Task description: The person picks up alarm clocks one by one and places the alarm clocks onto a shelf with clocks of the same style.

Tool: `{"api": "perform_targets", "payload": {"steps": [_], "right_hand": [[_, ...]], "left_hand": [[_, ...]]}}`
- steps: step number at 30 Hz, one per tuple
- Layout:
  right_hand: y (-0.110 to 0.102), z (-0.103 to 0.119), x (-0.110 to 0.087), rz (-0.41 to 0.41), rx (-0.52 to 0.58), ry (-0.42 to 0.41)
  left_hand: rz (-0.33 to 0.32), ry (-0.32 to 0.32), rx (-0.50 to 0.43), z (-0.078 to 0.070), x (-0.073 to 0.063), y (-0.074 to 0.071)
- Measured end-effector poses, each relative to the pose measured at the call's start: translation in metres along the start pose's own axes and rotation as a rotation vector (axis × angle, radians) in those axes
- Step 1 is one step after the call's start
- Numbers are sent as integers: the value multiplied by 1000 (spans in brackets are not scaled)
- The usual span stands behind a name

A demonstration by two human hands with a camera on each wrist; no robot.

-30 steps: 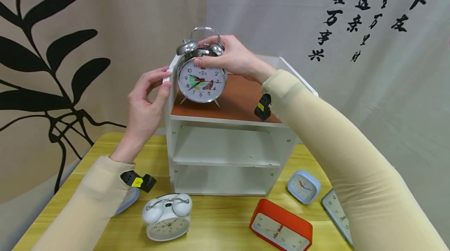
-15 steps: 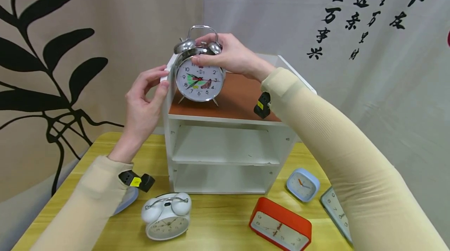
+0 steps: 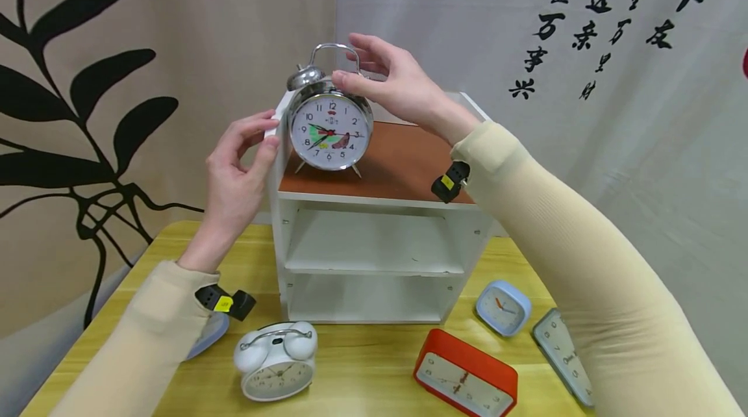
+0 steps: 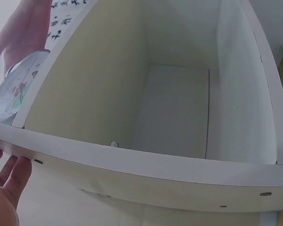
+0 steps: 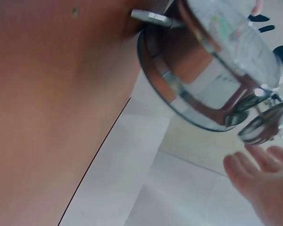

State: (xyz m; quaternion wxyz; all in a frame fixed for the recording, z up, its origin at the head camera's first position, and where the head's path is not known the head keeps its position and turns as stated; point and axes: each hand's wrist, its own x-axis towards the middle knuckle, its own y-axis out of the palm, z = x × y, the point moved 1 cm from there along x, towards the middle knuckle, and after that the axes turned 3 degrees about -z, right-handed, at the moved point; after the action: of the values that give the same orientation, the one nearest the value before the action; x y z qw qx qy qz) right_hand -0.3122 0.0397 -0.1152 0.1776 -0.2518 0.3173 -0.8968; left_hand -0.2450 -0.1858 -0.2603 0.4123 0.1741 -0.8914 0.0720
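Note:
A silver twin-bell alarm clock (image 3: 331,131) stands upright on the brown top of a small white cabinet (image 3: 374,198), close to its left wall. My right hand (image 3: 403,82) is beside the clock's right bell, fingers spread, and holds nothing. In the right wrist view, its fingers (image 5: 262,167) sit just off the bell (image 5: 264,125). My left hand (image 3: 239,167) touches the cabinet's left side panel with thumb and fingertips. The left wrist view shows those fingertips (image 4: 20,172) against the panel's outer face.
On the wooden table (image 3: 362,365) in front lie a white twin-bell clock (image 3: 277,362), a red clock (image 3: 467,375), a small light-blue clock (image 3: 504,308) and a grey clock (image 3: 563,355). A blue rounded object (image 3: 210,334) is partly behind my left sleeve.
My right hand has let go of the silver alarm clock and moved up and to the right. The clock stays where it stood; my left hand keeps its place on the panel.

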Motion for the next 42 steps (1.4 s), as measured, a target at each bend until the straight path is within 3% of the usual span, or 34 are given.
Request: {"api": "perform_targets", "payload": {"steps": [5, 16, 30, 42], "right_hand": [[-4, 1, -18, -62, 7, -25], [-7, -3, -53, -182, 135, -123], [5, -11, -103, -159, 144, -264], [23, -15, -146, -101, 150, -329]], "left_hand": [[3, -8, 1, -1, 0, 0], [6, -32, 6, -2, -1, 0], [12, -51, 11, -9, -5, -1], [0, -45, 27, -21, -13, -2]]}}
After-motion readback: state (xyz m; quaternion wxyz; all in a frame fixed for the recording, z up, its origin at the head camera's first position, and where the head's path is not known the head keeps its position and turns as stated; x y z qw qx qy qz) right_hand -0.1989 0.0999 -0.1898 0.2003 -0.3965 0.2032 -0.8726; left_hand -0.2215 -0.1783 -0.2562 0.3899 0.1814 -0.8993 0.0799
